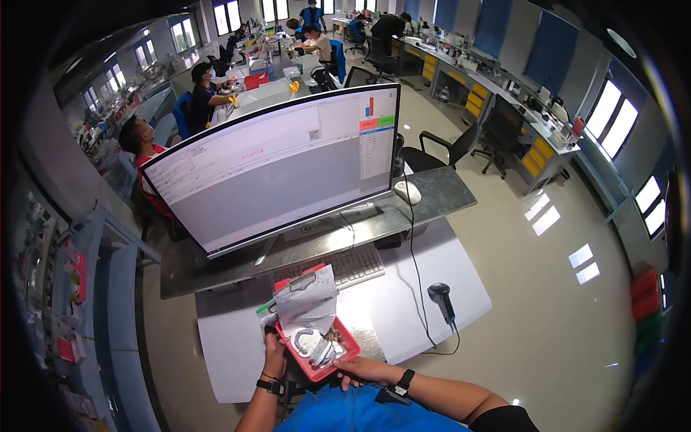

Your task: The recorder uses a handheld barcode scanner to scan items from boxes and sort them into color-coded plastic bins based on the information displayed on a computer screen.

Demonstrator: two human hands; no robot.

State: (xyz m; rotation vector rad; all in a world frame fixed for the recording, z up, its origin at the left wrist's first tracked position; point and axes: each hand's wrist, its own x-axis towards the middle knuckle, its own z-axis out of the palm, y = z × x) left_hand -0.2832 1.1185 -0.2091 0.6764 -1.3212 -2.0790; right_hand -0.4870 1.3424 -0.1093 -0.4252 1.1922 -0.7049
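A small red tray [350, 340] is held in front of me, over the near edge of the white worktop. My left hand [274, 358] is closed on its left side. My right hand [363, 370] is closed at its near right corner, with the fingertips partly hidden. Inside the tray lie a white horseshoe-shaped piece [302, 341], a clear plastic bag [327, 353] and some small brownish pieces [334, 335] too small to make out. Creased paper sheets [307, 301] under a metal clip stick up from the tray's far end.
A barcode scanner [441, 302] lies on the white worktop [410, 288], its cable looping right. Beyond the tray are a keyboard [360, 266], a metal shelf [446, 191] with a mouse [408, 192], and a large monitor [281, 180]. People sit at benches behind it. Shelving [115, 309] stands left.
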